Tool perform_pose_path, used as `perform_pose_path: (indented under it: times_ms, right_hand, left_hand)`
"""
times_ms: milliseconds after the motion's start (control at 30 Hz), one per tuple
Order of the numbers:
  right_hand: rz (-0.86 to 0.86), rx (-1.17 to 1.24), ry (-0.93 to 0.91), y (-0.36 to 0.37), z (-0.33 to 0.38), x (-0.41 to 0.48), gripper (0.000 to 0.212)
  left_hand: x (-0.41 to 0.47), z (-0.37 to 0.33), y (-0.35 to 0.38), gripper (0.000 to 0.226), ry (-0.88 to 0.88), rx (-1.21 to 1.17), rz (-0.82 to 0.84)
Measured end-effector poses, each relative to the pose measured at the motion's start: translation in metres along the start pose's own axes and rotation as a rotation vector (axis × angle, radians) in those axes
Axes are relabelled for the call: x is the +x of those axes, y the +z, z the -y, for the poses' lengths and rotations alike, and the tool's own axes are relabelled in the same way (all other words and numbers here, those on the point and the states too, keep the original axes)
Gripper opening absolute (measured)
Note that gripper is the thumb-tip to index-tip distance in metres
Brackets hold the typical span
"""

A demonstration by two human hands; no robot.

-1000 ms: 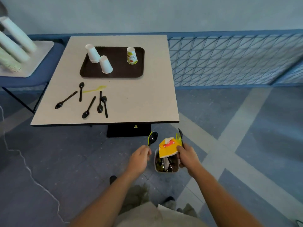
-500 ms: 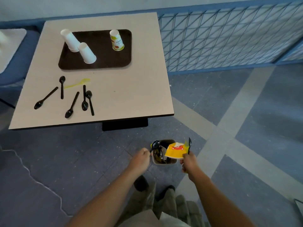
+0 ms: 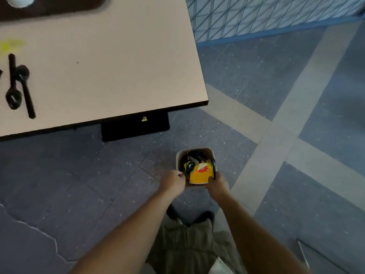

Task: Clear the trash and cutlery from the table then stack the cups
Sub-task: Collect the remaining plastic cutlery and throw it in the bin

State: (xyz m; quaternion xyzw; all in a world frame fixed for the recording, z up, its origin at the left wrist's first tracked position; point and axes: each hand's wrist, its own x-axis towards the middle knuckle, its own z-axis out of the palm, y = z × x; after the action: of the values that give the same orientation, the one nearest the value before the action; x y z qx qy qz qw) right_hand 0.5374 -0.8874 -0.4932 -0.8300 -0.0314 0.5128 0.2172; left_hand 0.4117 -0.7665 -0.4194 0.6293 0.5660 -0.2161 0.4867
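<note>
A small white bin (image 3: pixel 211 153) stands on the floor in front of my feet, with dark cutlery inside. My left hand (image 3: pixel 173 180) grips a black spoon (image 3: pixel 189 168) and a yellow-green utensil at the bin's near left rim. My right hand (image 3: pixel 217 184) holds a yellow wrapper (image 3: pixel 199 174) with a red mark, together with a black utensil (image 3: pixel 213 167), over the bin's near edge. On the beige table (image 3: pixel 118 66) at the left lie two black spoons (image 3: pixel 13 95) and a yellow smear (image 3: pixel 9 45). The dark tray (image 3: pixel 59 6) shows at the top left edge with a white cup (image 3: pixel 18 1).
The table's black base (image 3: pixel 136 125) sits on the blue-grey floor just beyond the bin. A blue mesh railing (image 3: pixel 266 14) runs along the top right. Pale floor stripes (image 3: pixel 296 115) cross at the right. A thin metal rod (image 3: pixel 304 254) lies at the lower right.
Both hands have dropped lower, bringing the spoon, wrapper and utensils down to the bin's mouth. My view has tipped down and moved closer, so most of the table has slid out of frame.
</note>
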Motion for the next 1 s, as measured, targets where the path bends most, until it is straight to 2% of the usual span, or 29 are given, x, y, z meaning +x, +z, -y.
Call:
perform_pose_path:
  times_ms: [67, 133, 233, 467, 600, 1000]
  right_hand:
    - [0.028, 0.009, -0.01, 0.012, -0.009, 0.023, 0.032]
    - [0.066, 0.049, -0.015, 0.02, -0.016, 0.041, 0.053]
    - [0.075, 0.102, -0.042, 0.022, -0.012, 0.046, 0.075]
    - [0.042, 0.126, -0.129, 0.006, 0.007, 0.0, 0.067]
    - [0.035, 0.193, -0.203, -0.018, 0.044, -0.066, 0.054]
    - [0.124, 0.341, -0.498, -0.076, 0.13, -0.268, 0.036]
  left_hand:
    - [0.023, 0.001, 0.014, 0.037, -0.014, -0.031, 0.03]
    - [0.037, 0.001, 0.024, 0.049, 0.005, -0.038, 0.038]
    - [0.045, 0.001, 0.03, 0.055, 0.048, -0.078, 0.017]
    - [-0.012, -0.007, 0.005, 0.047, 0.136, -0.218, -0.153]
    - [-0.079, -0.021, -0.025, 0.046, 0.171, -0.303, -0.234]
    - [-0.255, -0.043, -0.104, 0.048, 0.304, -0.504, -0.442]
